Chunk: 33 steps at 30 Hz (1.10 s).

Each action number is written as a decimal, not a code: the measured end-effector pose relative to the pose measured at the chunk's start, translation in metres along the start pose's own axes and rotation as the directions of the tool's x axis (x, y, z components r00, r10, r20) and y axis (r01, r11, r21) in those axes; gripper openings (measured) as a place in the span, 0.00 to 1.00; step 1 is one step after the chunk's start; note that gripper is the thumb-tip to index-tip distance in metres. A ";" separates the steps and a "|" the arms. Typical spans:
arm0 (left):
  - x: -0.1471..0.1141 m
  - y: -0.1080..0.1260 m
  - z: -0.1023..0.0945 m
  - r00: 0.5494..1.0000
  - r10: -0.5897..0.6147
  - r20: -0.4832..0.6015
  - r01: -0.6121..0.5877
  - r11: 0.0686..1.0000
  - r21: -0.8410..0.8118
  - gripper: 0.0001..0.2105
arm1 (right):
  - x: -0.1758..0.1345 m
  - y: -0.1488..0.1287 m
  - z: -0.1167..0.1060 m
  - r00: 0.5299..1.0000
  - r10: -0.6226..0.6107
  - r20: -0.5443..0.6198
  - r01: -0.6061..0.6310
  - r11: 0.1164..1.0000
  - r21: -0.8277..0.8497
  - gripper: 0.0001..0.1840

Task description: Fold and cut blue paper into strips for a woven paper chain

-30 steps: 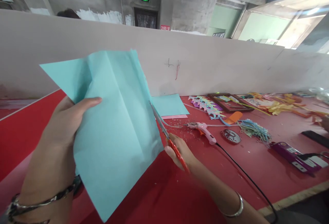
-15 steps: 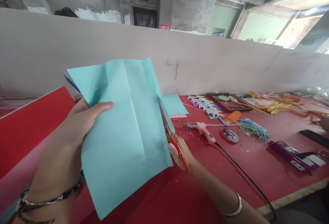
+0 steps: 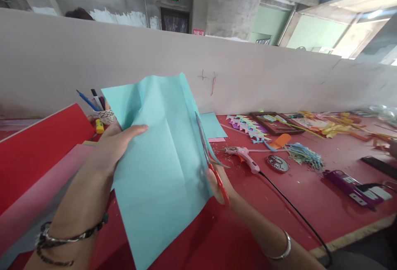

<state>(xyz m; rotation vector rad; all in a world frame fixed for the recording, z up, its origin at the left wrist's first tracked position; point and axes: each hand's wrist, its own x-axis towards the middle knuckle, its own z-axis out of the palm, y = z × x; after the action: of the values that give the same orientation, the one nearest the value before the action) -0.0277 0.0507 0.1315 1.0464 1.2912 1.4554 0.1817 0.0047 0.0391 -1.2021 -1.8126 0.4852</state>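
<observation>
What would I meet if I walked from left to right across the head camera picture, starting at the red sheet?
Red sheet → patterned pen cup → light blue paper → scissors → pink glue gun → round dark-rimmed piece → bundle of paper strips → purple power strip.

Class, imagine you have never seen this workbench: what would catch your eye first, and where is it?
Probably the large turquoise paper in the middle, held up by the left hand, with the orange-handled scissors in the right hand at its right edge. Next might come the bright red sheet on the left, then the pink glue gun right of the scissors.
</observation>
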 end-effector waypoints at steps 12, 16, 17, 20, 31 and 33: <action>0.002 0.002 -0.002 0.999 -0.041 -0.017 0.042 0.999 0.033 0.20 | 0.001 -0.003 -0.001 0.999 0.024 -0.029 -0.020 0.991 0.129 0.26; 0.003 0.002 -0.001 0.999 -0.024 -0.032 0.024 1.000 0.015 0.19 | 0.000 -0.003 0.000 0.998 0.054 -0.030 -0.049 0.991 0.127 0.27; 0.003 0.002 -0.001 0.999 -0.023 -0.028 0.023 1.000 0.008 0.19 | 0.000 -0.003 0.000 0.998 0.056 -0.035 -0.051 0.991 0.122 0.27; 0.004 0.001 -0.001 1.000 -0.016 0.023 0.016 1.000 0.007 0.18 | 0.001 -0.003 0.001 0.997 0.045 -0.055 -0.039 0.993 0.113 0.28; 0.006 0.001 -0.003 1.000 -0.022 0.015 0.022 1.000 0.017 0.20 | 0.001 -0.002 0.000 0.997 0.035 -0.075 -0.027 0.994 0.105 0.27; 0.005 0.001 -0.002 1.000 -0.027 0.016 0.027 1.000 0.013 0.20 | 0.001 -0.001 0.000 0.997 0.024 -0.070 -0.017 0.995 0.098 0.26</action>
<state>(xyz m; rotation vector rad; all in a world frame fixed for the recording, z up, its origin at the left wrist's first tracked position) -0.0309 0.0549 0.1328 1.0430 1.3000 1.4179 0.1810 0.0046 0.0402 -1.1586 -1.6984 0.5300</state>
